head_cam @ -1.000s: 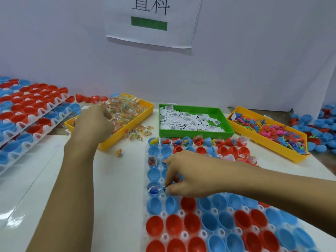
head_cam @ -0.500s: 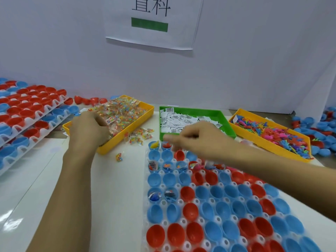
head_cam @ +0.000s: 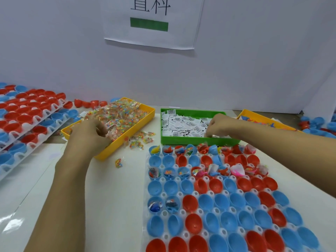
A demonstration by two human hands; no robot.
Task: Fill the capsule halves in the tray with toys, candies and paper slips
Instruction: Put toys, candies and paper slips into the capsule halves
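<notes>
- Head view: my left hand (head_cam: 89, 132) sits in the near end of the yellow candy bin (head_cam: 135, 128), fingers curled into the wrapped candies (head_cam: 118, 115); whether the grip has closed on one I cannot tell.
- My right hand (head_cam: 219, 125) reaches over the near right corner of the green bin (head_cam: 190, 140), fingertips drawn together down among the paper slips (head_cam: 181, 122); what it holds, if anything, is hidden.
- On the worktop (head_cam: 112, 197) just in front of the green bin lies the white tray (head_cam: 221, 178) of red and blue capsule halves (head_cam: 205, 202).
- Far row, third row and two cups at the left of the fifth row hold contents; remaining cups show bare interiors.
- Toy bin (head_cam: 252, 115), yellow, stands behind my right forearm.
- Loose candies (head_cam: 140, 140) lie between candy bin and tray.
- Stacked capsule trays (head_cam: 23, 122) stand at far left.
</notes>
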